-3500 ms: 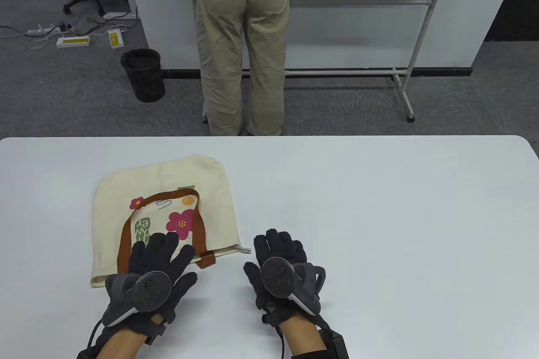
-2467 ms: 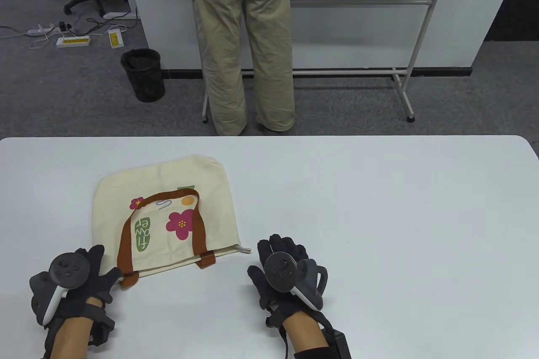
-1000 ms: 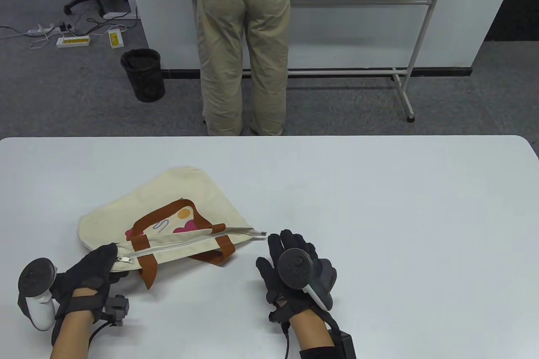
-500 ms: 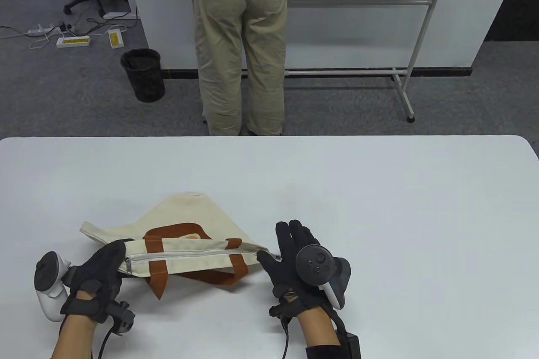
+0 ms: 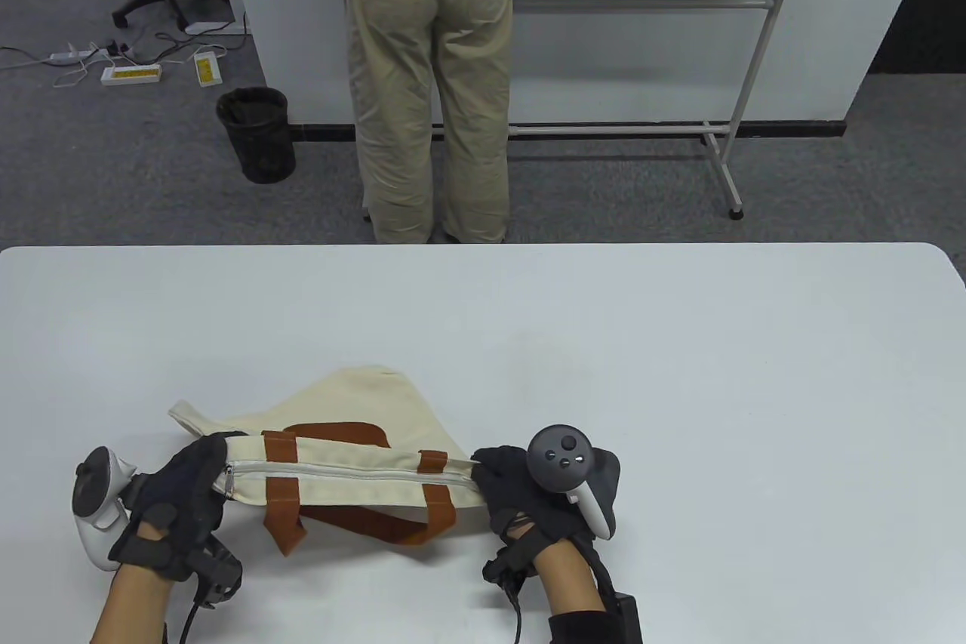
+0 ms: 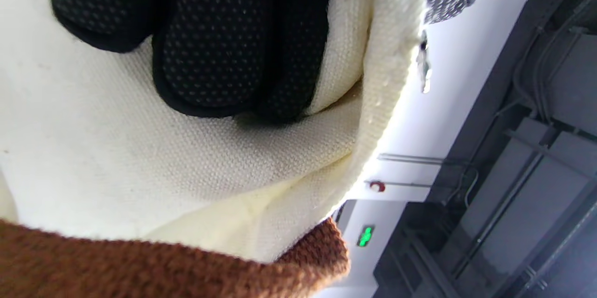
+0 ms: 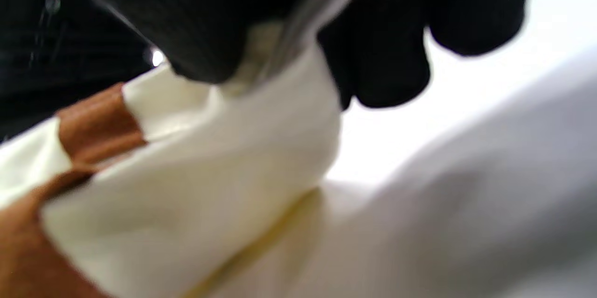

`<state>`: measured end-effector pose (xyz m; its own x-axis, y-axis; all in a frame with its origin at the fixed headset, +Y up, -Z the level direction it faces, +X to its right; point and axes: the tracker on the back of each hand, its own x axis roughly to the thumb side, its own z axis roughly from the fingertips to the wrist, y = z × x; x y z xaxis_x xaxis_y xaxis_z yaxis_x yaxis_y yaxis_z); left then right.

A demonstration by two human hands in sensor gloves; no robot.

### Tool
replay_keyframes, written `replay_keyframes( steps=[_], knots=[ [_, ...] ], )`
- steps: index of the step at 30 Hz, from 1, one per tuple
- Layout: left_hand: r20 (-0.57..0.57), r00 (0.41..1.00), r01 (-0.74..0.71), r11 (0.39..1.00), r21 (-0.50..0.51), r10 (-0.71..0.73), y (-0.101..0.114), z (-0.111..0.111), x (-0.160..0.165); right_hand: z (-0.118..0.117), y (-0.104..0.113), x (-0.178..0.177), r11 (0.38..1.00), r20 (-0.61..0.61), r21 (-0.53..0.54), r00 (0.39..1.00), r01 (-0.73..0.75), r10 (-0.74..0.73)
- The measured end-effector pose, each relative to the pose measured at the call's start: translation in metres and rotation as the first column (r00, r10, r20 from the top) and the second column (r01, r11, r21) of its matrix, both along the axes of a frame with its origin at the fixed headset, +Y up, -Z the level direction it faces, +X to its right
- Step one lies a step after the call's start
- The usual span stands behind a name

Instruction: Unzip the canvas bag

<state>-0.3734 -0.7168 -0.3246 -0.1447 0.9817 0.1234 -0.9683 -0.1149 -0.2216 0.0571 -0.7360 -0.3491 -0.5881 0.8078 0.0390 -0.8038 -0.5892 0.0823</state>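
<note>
The cream canvas bag with brown handles is held up by its top edge above the white table, zipper side facing me. The white zipper runs closed along the top, its slider at the left end. My left hand grips the bag's left end by the slider; its fingers press into the canvas. My right hand grips the bag's right end, fingers closed over the fabric.
A person in khaki trousers stands beyond the table's far edge at a whiteboard stand. A black bin and cables lie on the floor at the left.
My left hand moved from the bag's front to its left end and lifted the top edge. My right hand reached over and closed on the right end, stretching the zipper edge between both hands.
</note>
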Motion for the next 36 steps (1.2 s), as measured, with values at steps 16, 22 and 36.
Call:
replay_keyframes(
  steps=[16, 22, 36],
  knots=[
    [-0.114, 0.988, 0.095, 0.991, -0.098, -0.106, -0.01, 0.003, 0.0, -0.004, -0.02, 0.021, 0.648, 0.133, -0.125, 0.66, 0.751, -0.739],
    [-0.13, 0.983, 0.109, 0.984, -0.138, -0.127, -0.017, 0.002, -0.002, -0.008, -0.03, 0.018, 0.467, 0.087, -0.247, 0.5, 0.849, -0.862],
    [-0.153, 0.982, 0.084, 0.98, -0.179, -0.112, -0.023, 0.0, 0.009, -0.005, 0.022, 0.044, 0.976, 0.117, 0.045, 0.969, 0.213, -0.217]
  ],
)
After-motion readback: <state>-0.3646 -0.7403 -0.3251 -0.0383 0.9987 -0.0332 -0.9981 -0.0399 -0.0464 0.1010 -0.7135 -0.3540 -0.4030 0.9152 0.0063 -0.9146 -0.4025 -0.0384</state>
